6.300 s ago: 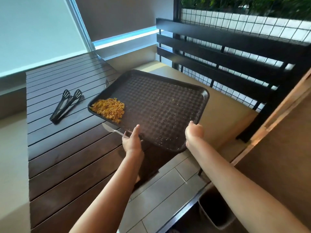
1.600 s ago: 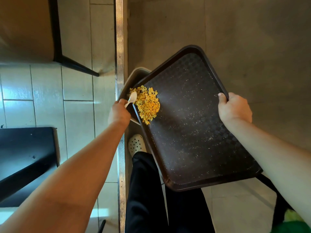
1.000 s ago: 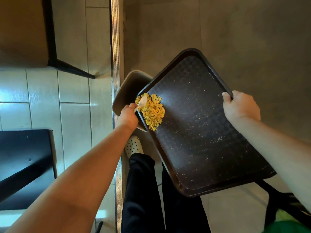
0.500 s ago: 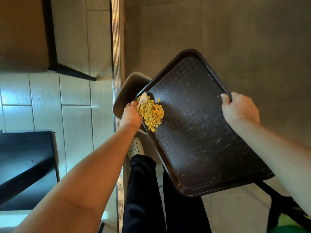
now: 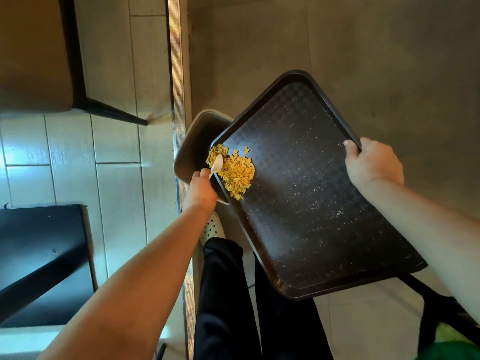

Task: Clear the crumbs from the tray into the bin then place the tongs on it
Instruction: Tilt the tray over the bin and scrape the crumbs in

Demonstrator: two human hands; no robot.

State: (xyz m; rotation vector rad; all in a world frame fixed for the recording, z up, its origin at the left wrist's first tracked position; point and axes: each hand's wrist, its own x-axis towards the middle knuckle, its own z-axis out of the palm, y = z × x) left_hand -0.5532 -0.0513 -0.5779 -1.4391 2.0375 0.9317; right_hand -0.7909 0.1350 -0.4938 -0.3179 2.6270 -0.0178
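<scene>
**Crumbs at tray's low corner, bin just beyond the rim**

We hold the tray tilted over the floor. Right hand has fingers wrapped over the tray's far long rim. Left hand sits at the opposite long rim, fingers pinched on a small pale spoon whose bowl lies in the crumbs.

The key relation: the pile sits against the left long rim near the far-left corner, just ahead of our left fingers, its long axis along that rim. The left hand is clearly the nearer one. The bin opens directly beyond that corner, partly under the tray.

We judge the next push goes outward over the rim into the bin. The bin looks dark inside; contents can't be told. Fine specks dot the rest of the tray. Tongs are not in view.
</scene>
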